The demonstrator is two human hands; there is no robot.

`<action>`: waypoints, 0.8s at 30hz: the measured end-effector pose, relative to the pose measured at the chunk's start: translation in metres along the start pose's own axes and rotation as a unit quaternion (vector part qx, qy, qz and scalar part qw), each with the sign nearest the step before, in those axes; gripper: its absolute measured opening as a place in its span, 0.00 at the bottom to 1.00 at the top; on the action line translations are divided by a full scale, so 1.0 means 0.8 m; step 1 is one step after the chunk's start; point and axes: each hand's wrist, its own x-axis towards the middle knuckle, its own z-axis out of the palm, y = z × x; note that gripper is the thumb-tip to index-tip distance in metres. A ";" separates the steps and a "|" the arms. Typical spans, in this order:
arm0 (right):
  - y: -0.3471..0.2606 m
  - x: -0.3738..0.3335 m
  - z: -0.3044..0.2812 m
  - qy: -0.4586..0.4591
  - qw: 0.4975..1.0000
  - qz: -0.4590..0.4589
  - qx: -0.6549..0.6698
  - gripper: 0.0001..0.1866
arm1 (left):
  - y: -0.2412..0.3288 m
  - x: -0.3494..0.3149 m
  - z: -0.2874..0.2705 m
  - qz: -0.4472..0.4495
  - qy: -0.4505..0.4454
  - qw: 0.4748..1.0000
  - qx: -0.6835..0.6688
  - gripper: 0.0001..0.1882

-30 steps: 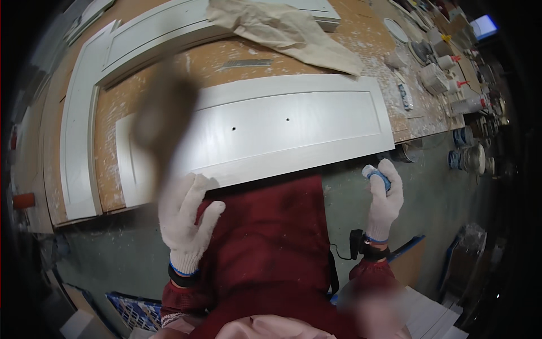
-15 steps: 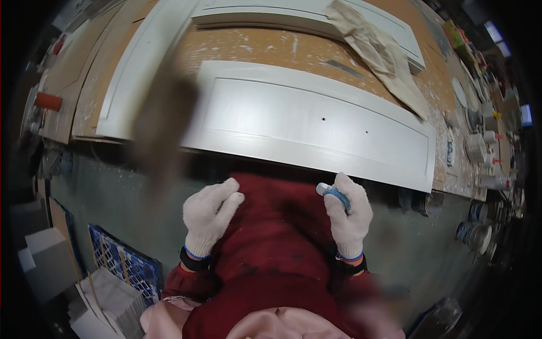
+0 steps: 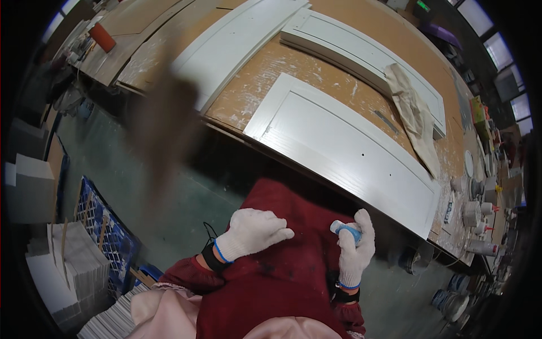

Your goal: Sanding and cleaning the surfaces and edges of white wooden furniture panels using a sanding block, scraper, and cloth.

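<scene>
Both my hands wear white knitted gloves and are held in front of my dark red apron (image 3: 271,282), short of the table's edge. My left hand (image 3: 251,233) has its fingers curled and pressed toward the thumb; its palm side is hidden. My right hand (image 3: 357,251) closes round a small blue-and-white object (image 3: 346,231), whose pale end sticks out by the thumb; its kind is unclear. Beyond them a white panel (image 3: 344,144) with a grooved border and two small dark holes lies along the table's near edge. Neither hand touches it.
More white panels (image 3: 243,45) lie on the paint-spattered brown table (image 3: 248,104), with a beige cloth (image 3: 409,107) over the stack (image 3: 350,53) at back. Cans and bottles (image 3: 474,214) crowd the right end. A blue crate (image 3: 104,237) stands at lower left. A dark blur covers part of the left.
The view has turned, so the table slants down to the right. My left hand has come across toward the right, nearer my right hand, its fingers closer together. My right hand still holds the blue-and-white object.
</scene>
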 end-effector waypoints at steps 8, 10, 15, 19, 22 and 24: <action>0.001 0.005 0.004 0.031 0.999 0.019 0.010 0.26 | -0.004 -0.001 0.022 0.057 -0.010 0.998 -0.012 0.16; -0.002 0.013 0.005 0.018 0.999 0.033 0.021 0.25 | -0.007 0.007 0.025 0.066 0.004 0.998 -0.017 0.16; -0.022 0.052 0.001 -0.060 0.997 0.024 0.045 0.22 | -0.007 0.030 0.022 0.048 -0.046 0.997 -0.032 0.15; -0.041 0.097 -0.034 -0.034 0.997 0.072 -0.018 0.26 | -0.006 0.056 0.021 0.056 0.037 0.995 -0.072 0.14; -0.068 0.151 -0.048 0.018 0.995 0.006 -0.097 0.27 | 0.001 0.095 0.017 0.107 0.081 0.985 -0.108 0.18; -0.078 0.198 -0.079 0.025 0.990 -0.023 -0.134 0.26 | 0.010 0.123 0.016 0.160 0.105 0.971 -0.142 0.23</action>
